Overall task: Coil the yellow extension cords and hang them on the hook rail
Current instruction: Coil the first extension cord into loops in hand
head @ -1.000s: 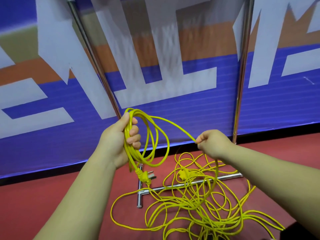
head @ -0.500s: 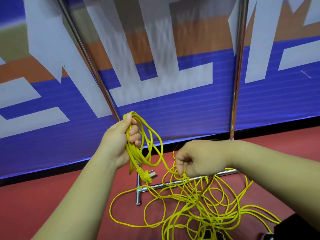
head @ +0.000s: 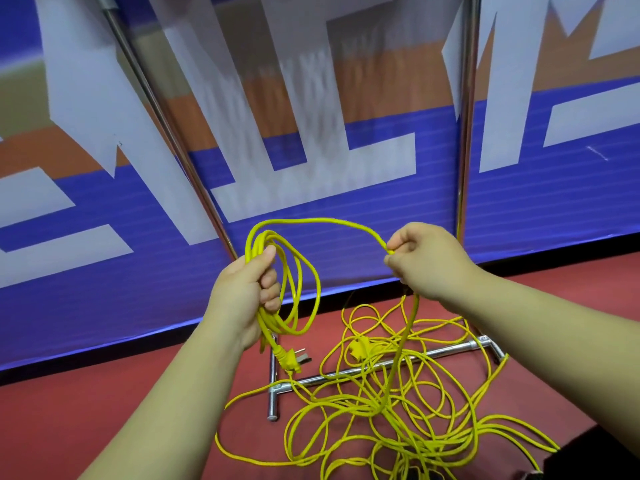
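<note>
Several loops of the yellow extension cord (head: 272, 327) are hanging with their long axis vertical from the gripping left hand (head: 242, 292), the plug (head: 291, 360) pointing down-right, while the right hand (head: 426, 261) is pinching the strand rising from the tangle (head: 381, 403) on the red floor (head: 104, 410).

Backdrop: printed banner wall, red floor, chrome stand in front.
Banner (head: 104, 271) is blue low down and orange higher up, with big white block shapes, blurred near the top centre. A black strip (head: 588, 249) runs along its bottom edge where it meets the red floor (head: 104, 410). Left upright (head: 163, 119) appears tilted, right upright (head: 467, 133) near vertical. Chrome base bar (head: 450, 348) lies on the floor, joined to a short foot bar (head: 273, 400).
</note>
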Demonstrator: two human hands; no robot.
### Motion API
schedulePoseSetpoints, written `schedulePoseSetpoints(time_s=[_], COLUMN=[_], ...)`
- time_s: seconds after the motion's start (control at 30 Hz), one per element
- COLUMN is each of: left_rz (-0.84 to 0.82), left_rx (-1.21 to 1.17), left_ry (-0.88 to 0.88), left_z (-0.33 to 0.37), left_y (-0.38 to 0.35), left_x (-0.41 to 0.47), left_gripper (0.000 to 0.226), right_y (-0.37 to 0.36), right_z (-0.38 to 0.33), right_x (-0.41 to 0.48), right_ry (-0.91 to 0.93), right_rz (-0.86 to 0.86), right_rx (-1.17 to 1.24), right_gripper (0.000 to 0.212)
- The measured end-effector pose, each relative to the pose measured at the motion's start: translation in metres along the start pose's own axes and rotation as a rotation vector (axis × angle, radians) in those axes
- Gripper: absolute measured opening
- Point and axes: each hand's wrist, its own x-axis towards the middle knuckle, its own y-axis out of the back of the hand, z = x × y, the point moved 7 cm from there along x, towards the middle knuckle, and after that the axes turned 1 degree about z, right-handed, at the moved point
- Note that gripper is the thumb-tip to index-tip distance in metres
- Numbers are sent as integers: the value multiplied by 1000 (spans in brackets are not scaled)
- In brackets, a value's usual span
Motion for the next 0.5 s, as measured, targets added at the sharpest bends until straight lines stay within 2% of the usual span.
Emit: schedulePoseSetpoints(time_s=[0.13,0.3,0.5], left_rz=[3,-5,-91], left_rx=[17,29,54], left_ry=[43,113,220], left_z=[-7,-22,-36], left_y=[-7,-20,-37], left_x=[-3,-7,-12], left_gripper=[20,21,29], right_y=[-9,-27,-38], right_z=[-12,-36,-45], right_x=[-8,-27,-41], right_ry=[46,193,276], right_rz=[-174,-399,-505], right_rx=[223,227,241], right_gripper=[11,13,15])
